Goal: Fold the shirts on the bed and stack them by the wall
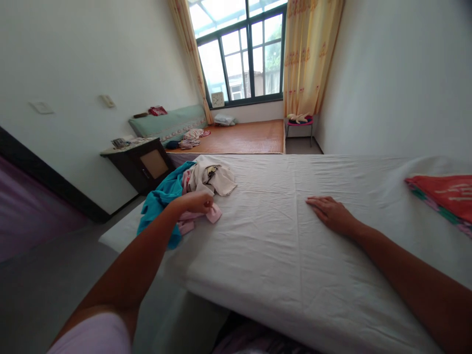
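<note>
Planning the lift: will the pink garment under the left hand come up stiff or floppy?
Likely floppy: the pink garment lies crumpled under the left hand. Probably light, being thin cloth. It may drag the teal garment it touches in the pile.

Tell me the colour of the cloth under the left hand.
Pale pink: the left hand grips the pink cloth, seen in the head view.
</note>
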Demonstrator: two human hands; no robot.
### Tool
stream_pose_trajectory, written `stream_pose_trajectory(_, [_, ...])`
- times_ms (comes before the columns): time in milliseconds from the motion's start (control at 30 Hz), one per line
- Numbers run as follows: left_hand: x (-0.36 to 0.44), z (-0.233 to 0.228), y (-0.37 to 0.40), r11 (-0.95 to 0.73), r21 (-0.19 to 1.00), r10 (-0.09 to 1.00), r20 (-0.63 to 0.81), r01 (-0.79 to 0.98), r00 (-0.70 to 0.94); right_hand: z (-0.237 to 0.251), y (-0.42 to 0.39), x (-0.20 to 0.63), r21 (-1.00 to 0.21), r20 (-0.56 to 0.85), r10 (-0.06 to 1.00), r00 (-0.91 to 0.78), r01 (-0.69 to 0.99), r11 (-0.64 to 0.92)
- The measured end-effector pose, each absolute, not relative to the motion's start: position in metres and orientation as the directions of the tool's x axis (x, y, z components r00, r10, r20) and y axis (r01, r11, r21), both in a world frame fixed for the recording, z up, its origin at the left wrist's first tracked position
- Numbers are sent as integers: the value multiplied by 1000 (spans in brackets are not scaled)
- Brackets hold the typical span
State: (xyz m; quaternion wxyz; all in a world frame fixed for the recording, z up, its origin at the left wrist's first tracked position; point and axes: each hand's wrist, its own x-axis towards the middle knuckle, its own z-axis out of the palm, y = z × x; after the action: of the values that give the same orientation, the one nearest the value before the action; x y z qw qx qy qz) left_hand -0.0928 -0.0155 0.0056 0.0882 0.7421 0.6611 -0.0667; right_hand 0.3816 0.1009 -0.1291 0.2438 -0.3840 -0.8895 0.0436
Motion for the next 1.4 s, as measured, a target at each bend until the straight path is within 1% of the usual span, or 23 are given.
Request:
stream_pose_trajectory(100, [-62,27,9,-256,245,957,-73,935,281,-121,92,372,-381,406,698,-589,585,716])
stream_pose_trajectory(167, [-24,35,24,-378,399,923,94,835,373,-111,80,360,-533,379,731,-567,512,674])
stream_pose_trajectory(233, [26,34,35,-491,541,868,239,683,435,-100,63,345,-711,333,757,-562,378,593])
stream_pose_trajectory(267, [54,30,39,-527,623,840,280,579,464,-95,55,337,-783,312,757,-574,296,547])
stream_pose_trajectory(333, [107,17,42,-549,743,792,315,384,522,-88,43,326,-874,285,767,-574,173,454])
stream_pose_trajectory(400, [149,3,43,-573,761,753,342,305,562,-84,43,325,-925,260,838,-479,124,358])
stream_pose_trajectory(500, [169,-7,50,-607,739,744,398,293,536,-84,69,349,-971,234,959,-158,12,239])
stream_pose_trajectory(567, [155,-9,62,-591,720,786,411,365,463,-87,95,377,-971,208,978,33,-112,210])
stream_pose_trajectory(600, [143,-10,69,-565,705,815,395,428,425,-88,108,392,-965,188,979,76,-171,198])
stream_pose_trajectory(633, [130,-13,78,-532,683,843,365,502,396,-90,118,406,-958,162,982,102,-223,181])
stream_pose_trajectory(700, [108,-22,93,-471,635,878,265,613,399,-93,131,427,-951,96,991,95,-284,119])
stream_pose_trajectory(767, [100,-37,102,-443,604,884,175,662,432,-95,134,435,-961,8,999,32,-275,16])
stream_pose_trajectory(833, [106,-54,103,-473,559,862,130,682,491,-97,130,430,-978,-46,998,-32,-201,-52])
stream_pose_trajectory(900, [118,-69,100,-537,478,831,157,695,534,-99,123,421,-990,-41,997,-59,-129,-48])
stream_pose_trajectory(967, [123,-76,100,-548,437,835,227,714,502,-101,118,412,-994,-2,999,-45,-109,-7])
stream_pose_trajectory(1000, [121,-77,102,-516,470,856,262,716,445,-101,117,409,-993,11,999,-34,-115,7])
stream_pose_trajectory(1033, [114,-75,106,-458,544,889,291,703,355,-101,116,408,-993,24,1000,-20,-118,21])
stream_pose_trajectory(1100, [88,-70,118,-301,741,946,310,601,91,-101,117,407,-993,63,998,21,-96,65])
stream_pose_trajectory(1167, [54,-66,130,-166,877,942,277,452,-191,-99,117,407,-994,97,993,66,-38,99])
stream_pose_trajectory(1200, [37,-65,135,-121,899,924,257,421,-284,-98,117,406,-995,97,992,77,-1,98])
stream_pose_trajectory(1267, [9,-67,141,-63,892,903,242,447,-356,-96,114,401,-993,73,996,52,95,68])
stream_pose_trajectory(1333, [-8,-73,142,-45,853,906,254,520,-338,-94,107,394,-967,71,996,-48,241,80])
stream_pose_trajectory(1400, [-13,-79,141,-59,819,916,271,570,-295,-93,98,385,-890,122,983,-140,422,170])
